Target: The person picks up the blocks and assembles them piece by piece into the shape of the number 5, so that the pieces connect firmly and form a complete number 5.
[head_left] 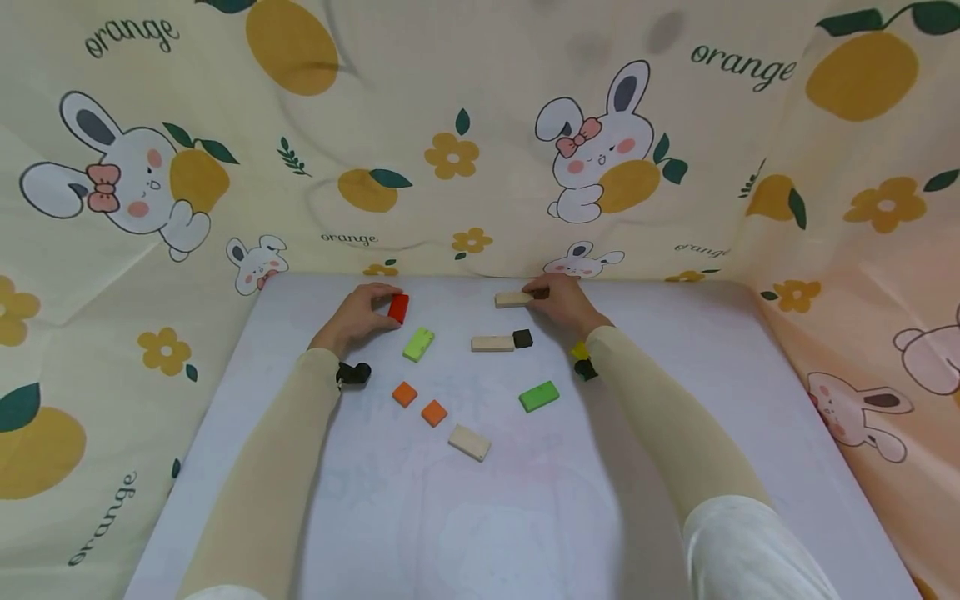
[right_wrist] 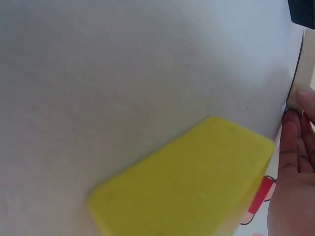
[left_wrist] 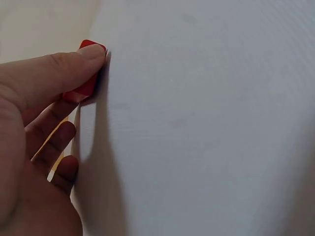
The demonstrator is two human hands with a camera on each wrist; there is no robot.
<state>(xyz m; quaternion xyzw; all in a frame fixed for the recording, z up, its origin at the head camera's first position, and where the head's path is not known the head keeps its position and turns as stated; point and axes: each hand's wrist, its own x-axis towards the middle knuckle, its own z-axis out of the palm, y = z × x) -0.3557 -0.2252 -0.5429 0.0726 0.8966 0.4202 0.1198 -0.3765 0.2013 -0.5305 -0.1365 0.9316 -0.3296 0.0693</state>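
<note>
Rabbit-printed cloth (head_left: 487, 50) backs a white table (head_left: 525, 533). Just beyond the lime block (head_left: 418, 344), slightly left, the left hand (head_left: 360, 313) pinches the red block (head_left: 399, 308). Beyond the lime block, rightward, the right hand (head_left: 564, 305) pinches the far plank (head_left: 511, 299) by its right end. Right of the lime block lies the middle plank (head_left: 492, 343); nearer than it, two orange blocks (head_left: 405, 394) and the near plank (head_left: 469, 442).

Left grip (head_left: 360, 315) and right grip (head_left: 567, 307) far across the table (head_left: 480, 533), most blocks (head_left: 434, 413) nearer, cloth (head_left: 420, 83) behind.
</note>
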